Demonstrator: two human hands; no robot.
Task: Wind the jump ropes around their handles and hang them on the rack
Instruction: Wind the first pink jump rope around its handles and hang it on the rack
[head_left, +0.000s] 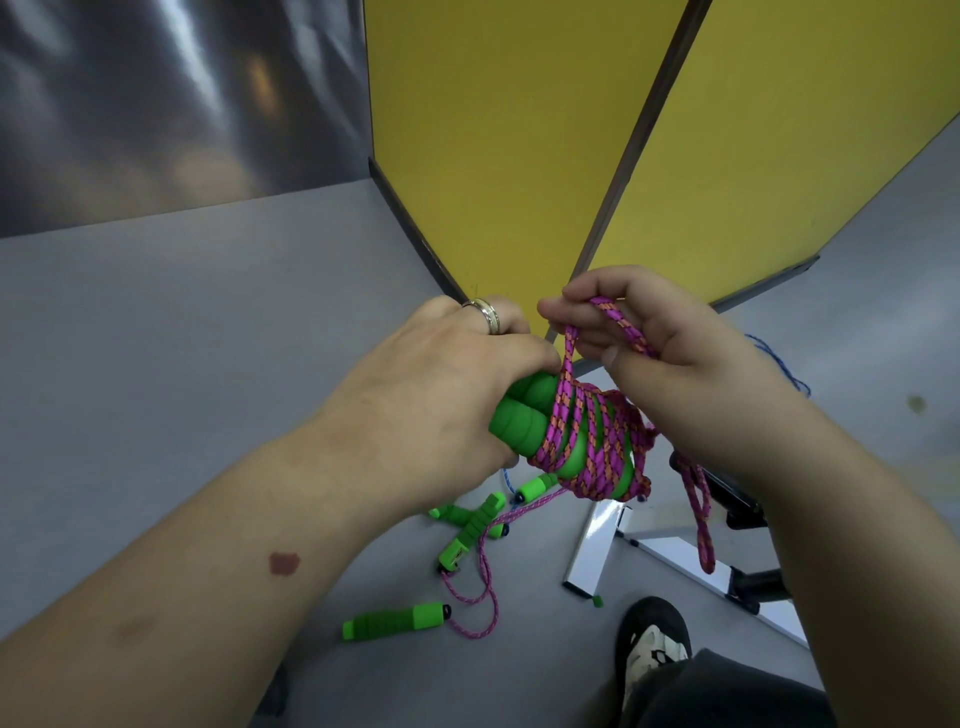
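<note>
Hidden and cut-off parts

The left hand (441, 384) covers the far ends of the paired green handles (524, 415); beyond the right hand's fingers (582, 312), the blue rope (779, 358) vanishes behind the wrist; the shoe (652, 644) is half covered.

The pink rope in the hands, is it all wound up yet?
Partly wound: pink rope coils wrap the green handles, but a loose loop hangs below the right hand.

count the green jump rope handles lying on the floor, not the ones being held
4, as far as I can tell: one lone handle nearest the camera, and three in a crossed pile below the left hand, with one at its upper right. Overlap may hide more.
</note>
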